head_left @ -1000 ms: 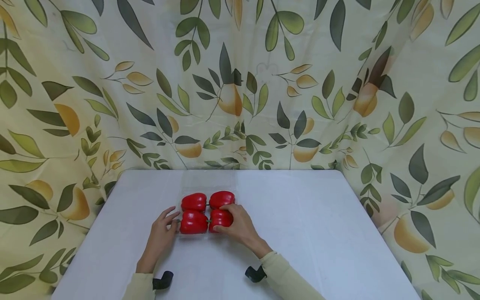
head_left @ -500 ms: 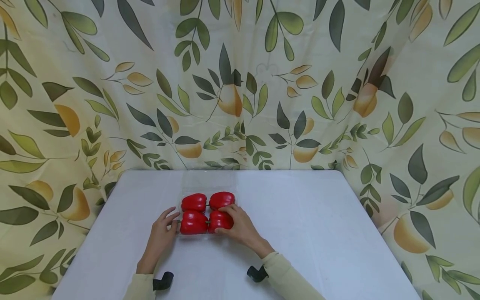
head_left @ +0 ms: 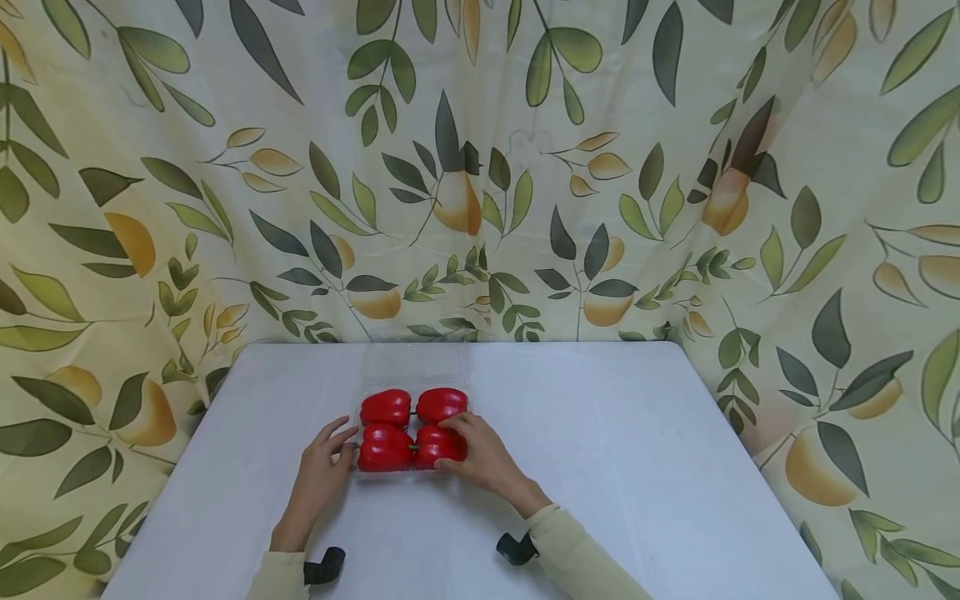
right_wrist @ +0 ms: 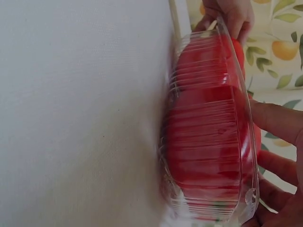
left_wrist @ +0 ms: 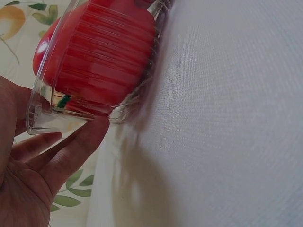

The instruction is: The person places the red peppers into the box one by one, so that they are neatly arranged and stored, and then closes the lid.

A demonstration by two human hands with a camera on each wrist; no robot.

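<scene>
In the head view several red bell peppers lie in two rows in a clear plastic container (head_left: 396,476). My right hand (head_left: 486,457) holds the front right pepper (head_left: 435,447), with the thumb at its near side and fingers at its far side. My left hand (head_left: 321,468) is at the container's left edge, beside the front left pepper (head_left: 385,448). In the left wrist view a fingertip (left_wrist: 103,124) touches the ribbed container wall below the rim. The right wrist view has the peppers showing red through the wall, and my right fingers (right_wrist: 277,118) lie above the rim.
The container's clear lid (head_left: 415,363) lies open flat behind the peppers. The white tabletop (head_left: 600,467) extends on both sides. A leaf-patterned curtain (head_left: 525,192) hangs behind the table. A black wrist camera mount (head_left: 517,549) sits at each sleeve.
The right thumb has shifted slightly right along the front right pepper, so more of the pepper shows. My left hand has stayed at the container's edge. The head view has tilted slightly.
</scene>
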